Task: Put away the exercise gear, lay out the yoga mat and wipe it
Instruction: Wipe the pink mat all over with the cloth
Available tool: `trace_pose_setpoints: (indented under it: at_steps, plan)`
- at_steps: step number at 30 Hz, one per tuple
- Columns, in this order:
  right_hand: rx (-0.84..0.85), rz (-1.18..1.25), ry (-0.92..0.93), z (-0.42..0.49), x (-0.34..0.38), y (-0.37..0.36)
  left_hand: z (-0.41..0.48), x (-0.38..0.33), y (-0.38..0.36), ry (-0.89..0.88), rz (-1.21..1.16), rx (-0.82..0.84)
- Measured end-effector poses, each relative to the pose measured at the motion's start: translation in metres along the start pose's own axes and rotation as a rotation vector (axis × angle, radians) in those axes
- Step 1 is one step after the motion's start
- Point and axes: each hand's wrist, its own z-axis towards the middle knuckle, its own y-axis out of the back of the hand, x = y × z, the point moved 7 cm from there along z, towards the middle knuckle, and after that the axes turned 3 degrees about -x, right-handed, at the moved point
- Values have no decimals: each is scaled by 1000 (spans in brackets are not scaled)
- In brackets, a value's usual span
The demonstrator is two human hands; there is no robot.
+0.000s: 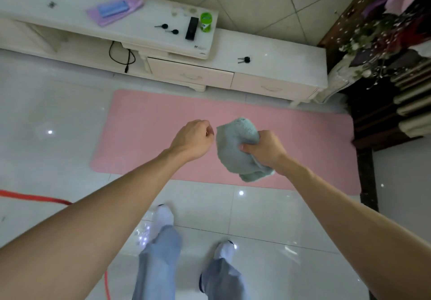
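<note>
My right hand (264, 151) grips the cloth (233, 152) bunched tight, ready for wiping; my left hand (193, 138) has its fingers (208, 133) curled on nothing; the mat (158, 122) lies flat on the floor (46, 103) beneath both

The mat (151, 124) lies flat on the floor beneath both hands, the cloth (235, 150) held in the right hand (263, 150) just beside the left hand (194, 140), the cabinet (279, 66) beyond them, a cord (35, 197) behind them, leftward.
</note>
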Motion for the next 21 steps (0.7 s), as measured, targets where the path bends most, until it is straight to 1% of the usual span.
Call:
trace_pose_setpoints:
  at_steps: [4,7,11,16,21]
  plan:
    - [-20,-32,-5,8,1,27,11,-10,3,8,-1,-14]
    - [-17,-91,20,20,8,37,30,-10,-4,14,14,19]
    - [-37,-98,24,45,19,48,59,-16,-11,20,-11,29]
    - [-26,-149,35,82,17,47,90,-13,-31,18,-7,53]
    - [29,-183,45,118,-8,39,115,-4,-66,54,-7,76]
